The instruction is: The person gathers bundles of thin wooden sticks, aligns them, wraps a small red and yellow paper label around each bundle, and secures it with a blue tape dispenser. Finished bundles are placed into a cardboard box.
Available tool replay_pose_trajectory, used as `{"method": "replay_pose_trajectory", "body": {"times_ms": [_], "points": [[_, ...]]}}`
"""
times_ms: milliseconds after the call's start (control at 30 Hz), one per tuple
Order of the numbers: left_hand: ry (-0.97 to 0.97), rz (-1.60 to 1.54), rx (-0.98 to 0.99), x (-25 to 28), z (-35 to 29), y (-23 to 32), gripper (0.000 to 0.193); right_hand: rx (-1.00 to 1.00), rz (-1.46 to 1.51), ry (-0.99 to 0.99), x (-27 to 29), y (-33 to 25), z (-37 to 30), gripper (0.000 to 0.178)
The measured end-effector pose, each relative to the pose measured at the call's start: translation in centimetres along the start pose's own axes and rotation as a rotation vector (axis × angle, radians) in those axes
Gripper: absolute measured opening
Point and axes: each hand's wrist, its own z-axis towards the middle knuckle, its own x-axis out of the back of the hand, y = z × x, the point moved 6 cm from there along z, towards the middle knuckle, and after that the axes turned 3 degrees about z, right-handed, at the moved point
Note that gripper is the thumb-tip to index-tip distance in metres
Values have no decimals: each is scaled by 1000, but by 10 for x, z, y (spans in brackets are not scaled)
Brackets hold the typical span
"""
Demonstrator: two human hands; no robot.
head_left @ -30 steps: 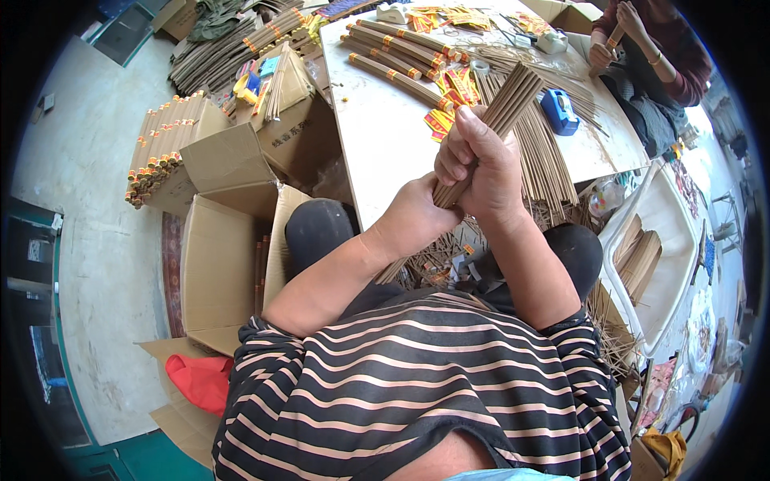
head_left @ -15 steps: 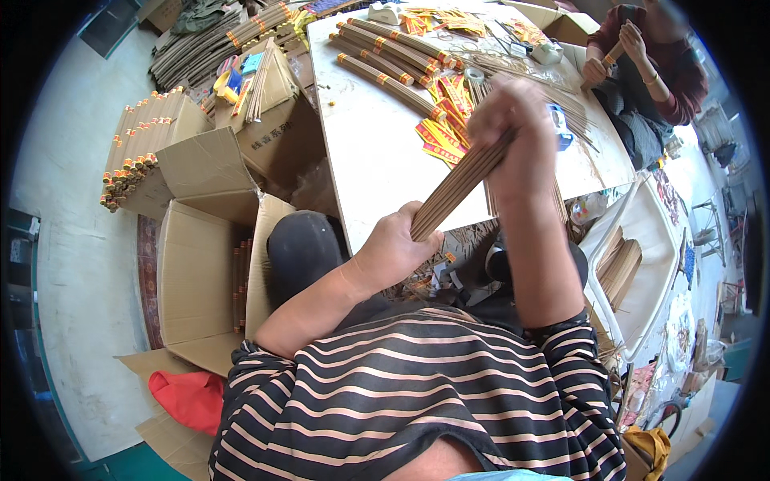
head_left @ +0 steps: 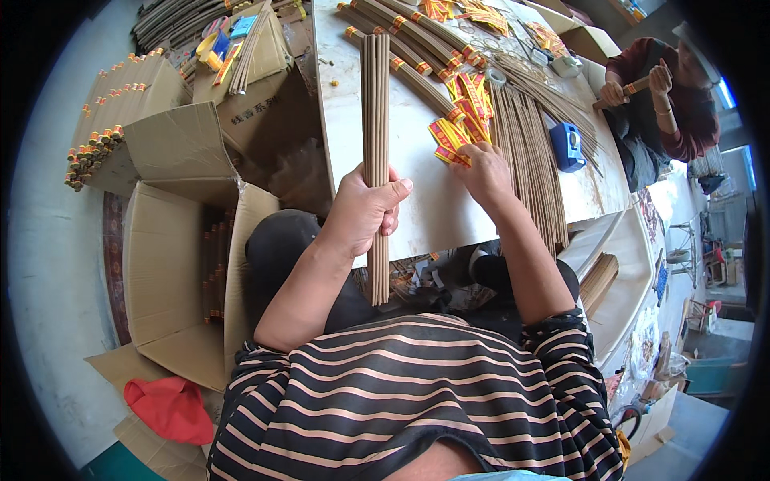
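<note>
My left hand (head_left: 367, 210) is closed around the middle of a bundle of brown incense sticks (head_left: 375, 112), held upright above the table's near edge. No band shows on this bundle. My right hand (head_left: 488, 172) is at the pile of red and yellow paper labels (head_left: 473, 100), its fingertips pinched on a label (head_left: 446, 138) at the near end. Just right of that hand, loose incense sticks (head_left: 525, 152) lie in a long row. Beyond the labels are several incense bundles (head_left: 417, 76) with red and yellow bands.
The white table (head_left: 429, 212) also bears a blue tape dispenser (head_left: 568, 147). An open cardboard box (head_left: 172, 276) with banded bundles stands left; stacked bundles (head_left: 120, 104) are farther left. At right is a white bin (head_left: 622, 272) with sticks. A co-worker (head_left: 666, 96) sits across the table, holding a bundle.
My left hand has turned the bundle from slanted to upright. My right hand has let go of the bundle's upper end and come down to the labels. The view has shifted slightly.
</note>
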Motion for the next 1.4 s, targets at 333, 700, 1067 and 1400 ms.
{"method": "replay_pose_trajectory", "body": {"times_ms": [333, 700, 1067, 1400], "points": [[8, -63, 64, 20, 18, -15, 14, 103, 61, 91, -3, 7, 6, 15], [18, -61, 66, 23, 21, -16, 14, 48, 91, 71, 2, 18, 16, 19], [13, -18, 83, 23, 24, -20, 12, -96, -193, 34, 8, 34, 35, 26], [19, -23, 81, 24, 24, -21, 12, -279, 320, -46, 8, 52, 40, 32]]}}
